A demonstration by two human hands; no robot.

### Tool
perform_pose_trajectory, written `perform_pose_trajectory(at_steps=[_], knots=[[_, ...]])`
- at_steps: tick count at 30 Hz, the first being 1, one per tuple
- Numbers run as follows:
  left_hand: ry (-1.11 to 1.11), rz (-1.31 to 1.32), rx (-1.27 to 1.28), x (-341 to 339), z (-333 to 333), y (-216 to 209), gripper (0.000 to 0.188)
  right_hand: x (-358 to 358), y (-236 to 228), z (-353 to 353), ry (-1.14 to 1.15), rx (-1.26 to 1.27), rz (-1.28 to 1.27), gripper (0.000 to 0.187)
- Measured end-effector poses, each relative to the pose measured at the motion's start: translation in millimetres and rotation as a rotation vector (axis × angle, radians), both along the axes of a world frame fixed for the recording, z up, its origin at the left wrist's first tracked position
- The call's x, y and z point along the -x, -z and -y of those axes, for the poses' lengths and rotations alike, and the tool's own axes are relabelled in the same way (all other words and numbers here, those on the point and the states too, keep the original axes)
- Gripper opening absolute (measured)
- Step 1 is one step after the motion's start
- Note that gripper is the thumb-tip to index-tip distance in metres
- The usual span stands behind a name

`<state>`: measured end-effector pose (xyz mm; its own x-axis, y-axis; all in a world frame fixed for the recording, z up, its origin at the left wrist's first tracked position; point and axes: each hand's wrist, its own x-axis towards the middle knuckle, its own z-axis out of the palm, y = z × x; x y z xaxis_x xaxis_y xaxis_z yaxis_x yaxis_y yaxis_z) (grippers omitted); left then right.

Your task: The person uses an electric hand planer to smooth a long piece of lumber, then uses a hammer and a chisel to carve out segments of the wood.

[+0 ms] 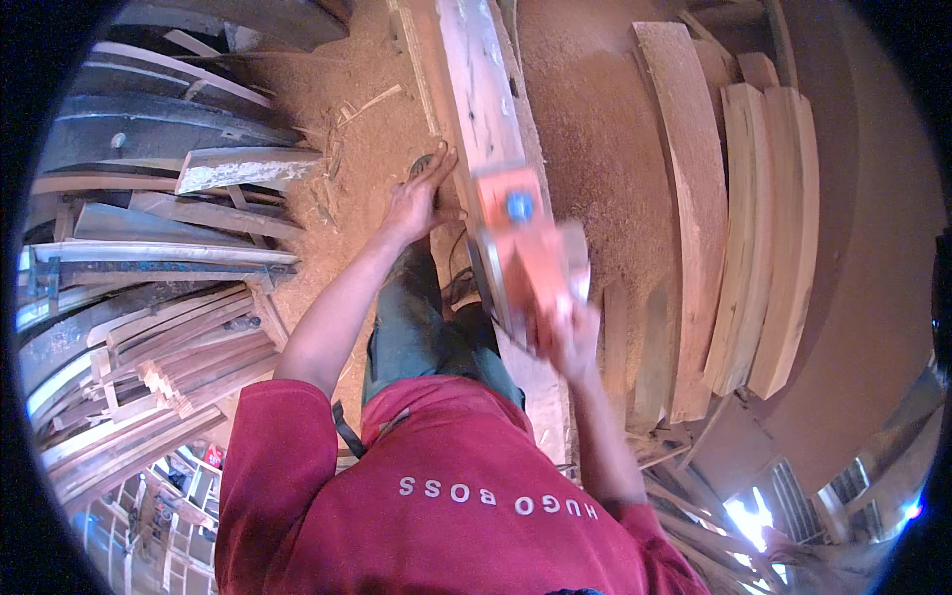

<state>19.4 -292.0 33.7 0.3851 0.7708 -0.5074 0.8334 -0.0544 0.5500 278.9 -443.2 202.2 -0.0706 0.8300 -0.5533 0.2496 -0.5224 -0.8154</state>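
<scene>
My right hand (572,337) is wrapped round the rear handle of an orange electric planer (528,260) with a blue knob on its front. The planer sits on a long wooden beam (483,94) that runs away from me, and its back end is smeared by motion. My left hand (421,198) lies at the beam's left edge, fingers stretched forward and thumb apart. Its fingertips reach the side of the wood. Beneath the planer, the beam's surface is hidden.
Sawdust (342,149) covers the ground on both sides of the beam. Stacked timber (188,362) and long boards lie to the left. Several thick planks (689,218) stand in a row along the right. A dark cord (458,288) shows near my legs.
</scene>
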Motion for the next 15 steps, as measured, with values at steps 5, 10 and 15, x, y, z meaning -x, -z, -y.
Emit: perform_pose_trajectory(at_steps=[5,10,15], knots=[[-0.077,0.120,-0.059,-1.5,-1.6,4.2,0.108,1.0,-25.1,59.5,0.147,0.046,-0.050,0.056],[-0.028,0.028,-0.077,-4.8,-1.5,-0.9,0.110,11.3,-17.9,-45.6,0.029,-0.012,0.062,0.049],[0.003,-0.005,-0.043,-1.0,4.9,14.5,0.106,55.2,8.6,-203.5,0.122,-0.493,0.237,0.051]])
